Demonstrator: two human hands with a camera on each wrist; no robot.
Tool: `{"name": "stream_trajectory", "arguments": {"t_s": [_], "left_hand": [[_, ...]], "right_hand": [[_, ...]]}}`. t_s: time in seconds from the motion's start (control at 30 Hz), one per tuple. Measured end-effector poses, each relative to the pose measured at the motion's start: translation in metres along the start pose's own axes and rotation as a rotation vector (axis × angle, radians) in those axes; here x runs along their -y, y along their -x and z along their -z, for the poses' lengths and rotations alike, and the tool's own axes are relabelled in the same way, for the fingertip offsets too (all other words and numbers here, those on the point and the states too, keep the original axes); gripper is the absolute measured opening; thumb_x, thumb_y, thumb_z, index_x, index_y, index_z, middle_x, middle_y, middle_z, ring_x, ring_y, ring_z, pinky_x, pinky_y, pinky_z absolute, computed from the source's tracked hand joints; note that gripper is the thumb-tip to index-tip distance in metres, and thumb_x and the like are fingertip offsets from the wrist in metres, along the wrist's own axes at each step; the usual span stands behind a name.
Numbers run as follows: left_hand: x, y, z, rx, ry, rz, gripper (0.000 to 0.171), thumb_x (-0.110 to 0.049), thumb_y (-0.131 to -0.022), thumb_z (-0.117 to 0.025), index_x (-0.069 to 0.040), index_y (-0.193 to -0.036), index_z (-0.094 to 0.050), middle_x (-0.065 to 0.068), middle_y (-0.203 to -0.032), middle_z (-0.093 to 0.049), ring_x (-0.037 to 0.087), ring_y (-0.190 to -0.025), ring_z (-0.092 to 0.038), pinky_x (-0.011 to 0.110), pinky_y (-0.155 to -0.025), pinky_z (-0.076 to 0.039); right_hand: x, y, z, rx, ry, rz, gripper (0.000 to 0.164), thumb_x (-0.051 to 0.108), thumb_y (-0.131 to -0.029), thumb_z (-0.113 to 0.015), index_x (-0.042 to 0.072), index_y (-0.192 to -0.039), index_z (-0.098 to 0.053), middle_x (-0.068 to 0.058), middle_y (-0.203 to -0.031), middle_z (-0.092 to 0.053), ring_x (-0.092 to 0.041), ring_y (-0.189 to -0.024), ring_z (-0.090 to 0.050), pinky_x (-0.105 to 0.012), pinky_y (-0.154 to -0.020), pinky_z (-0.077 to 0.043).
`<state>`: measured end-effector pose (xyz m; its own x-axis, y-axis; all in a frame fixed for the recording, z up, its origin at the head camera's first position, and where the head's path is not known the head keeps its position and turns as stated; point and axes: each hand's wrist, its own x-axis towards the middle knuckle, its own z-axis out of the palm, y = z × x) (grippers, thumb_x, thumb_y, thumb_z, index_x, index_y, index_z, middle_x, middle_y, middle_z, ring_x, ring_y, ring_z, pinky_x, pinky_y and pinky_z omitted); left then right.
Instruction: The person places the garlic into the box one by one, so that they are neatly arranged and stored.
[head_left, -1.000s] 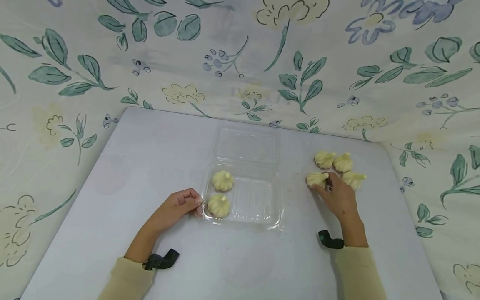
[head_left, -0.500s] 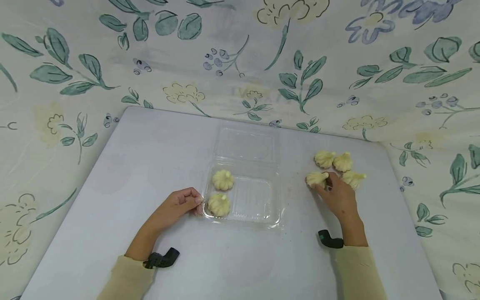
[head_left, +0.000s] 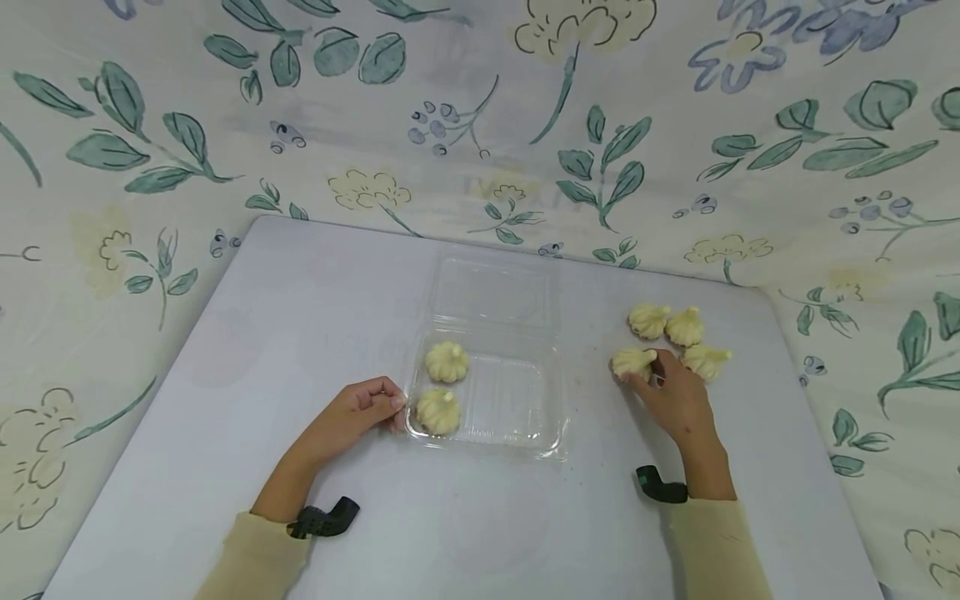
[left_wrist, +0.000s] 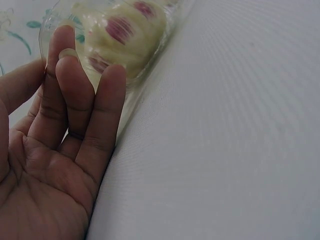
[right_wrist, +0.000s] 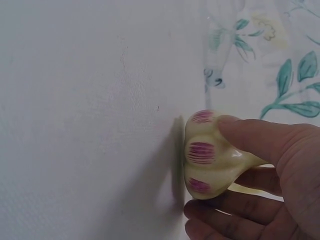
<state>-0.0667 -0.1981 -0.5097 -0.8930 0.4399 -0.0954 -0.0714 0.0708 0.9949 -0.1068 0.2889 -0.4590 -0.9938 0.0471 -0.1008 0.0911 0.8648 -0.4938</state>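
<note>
My right hand [head_left: 677,398] grips a pale yellow garlic bulb [head_left: 632,362] at the right of the table. In the right wrist view the thumb lies on the side of this garlic bulb [right_wrist: 207,155], which shows purple streaks, and the fingers are beneath and behind it. At the centre stands a clear plastic container [head_left: 517,400] with its lid [head_left: 495,287] folded back. Two garlic bulbs [head_left: 446,362] sit along its left side. My left hand [head_left: 356,417] pinches the container's left rim between thumb and fingers, beside the nearer garlic bulb [left_wrist: 130,37].
Behind and beside the right hand lie several more garlic bulbs [head_left: 685,325], grouped on the white table [head_left: 300,317]. Floral fabric [head_left: 465,192] rises directly behind the table's back edge. A black wrist camera [head_left: 326,517] sits on each forearm.
</note>
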Motion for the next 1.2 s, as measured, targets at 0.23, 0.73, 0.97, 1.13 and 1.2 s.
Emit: {"name": "stream_trajectory", "arguments": {"t_s": [0.23,0.73,0.97,1.13,1.2], "left_hand": [[-0.001,0.000,0.000,-0.004,-0.013,0.011,0.019,-0.012,-0.108,-0.059,0.005,-0.104,-0.064,0.011,-0.085,-0.070,0.018,-0.080,-0.064,0.029,-0.075,-0.056],[0.000,0.000,-0.001,-0.005,-0.017,0.011,0.019,-0.012,-0.108,-0.059,0.005,-0.104,-0.064,0.012,-0.085,-0.070,0.018,-0.080,-0.064,0.029,-0.075,-0.056],[0.000,0.000,-0.001,-0.006,-0.016,0.006,0.018,-0.011,-0.108,-0.059,0.005,-0.104,-0.064,0.012,-0.085,-0.070,0.019,-0.080,-0.065,0.029,-0.075,-0.056],[0.000,0.000,-0.001,-0.003,-0.013,0.003,0.017,-0.011,-0.108,-0.059,0.005,-0.104,-0.064,0.011,-0.085,-0.070,0.018,-0.080,-0.065,0.029,-0.075,-0.056],[0.000,0.000,-0.001,-0.002,-0.012,-0.003,0.017,-0.011,-0.108,-0.058,0.005,-0.104,-0.064,0.011,-0.086,-0.070,0.018,-0.080,-0.065,0.029,-0.075,-0.057]], "right_hand": [[0.000,0.002,0.001,0.004,-0.015,0.002,0.059,0.033,-0.101,-0.071,-0.004,-0.142,-0.052,-0.032,-0.131,-0.062,-0.051,-0.119,-0.059,-0.063,-0.093,-0.051],[0.016,0.011,0.010,-0.025,-0.040,0.055,0.054,0.031,-0.101,-0.072,-0.003,-0.137,-0.054,-0.034,-0.135,-0.060,-0.051,-0.125,-0.058,-0.062,-0.099,-0.050],[0.029,0.018,0.016,-0.039,-0.053,0.095,0.058,0.034,-0.101,-0.072,-0.003,-0.141,-0.053,-0.029,-0.136,-0.061,-0.048,-0.127,-0.057,-0.060,-0.101,-0.050],[0.041,0.021,0.019,-0.061,-0.043,0.132,0.059,0.036,-0.100,-0.073,0.000,-0.142,-0.054,-0.026,-0.135,-0.063,-0.047,-0.126,-0.059,-0.059,-0.101,-0.050],[0.045,0.023,0.020,-0.069,-0.038,0.151,0.059,0.036,-0.100,-0.074,0.000,-0.142,-0.055,-0.026,-0.135,-0.064,-0.047,-0.125,-0.060,-0.059,-0.100,-0.051]]}}
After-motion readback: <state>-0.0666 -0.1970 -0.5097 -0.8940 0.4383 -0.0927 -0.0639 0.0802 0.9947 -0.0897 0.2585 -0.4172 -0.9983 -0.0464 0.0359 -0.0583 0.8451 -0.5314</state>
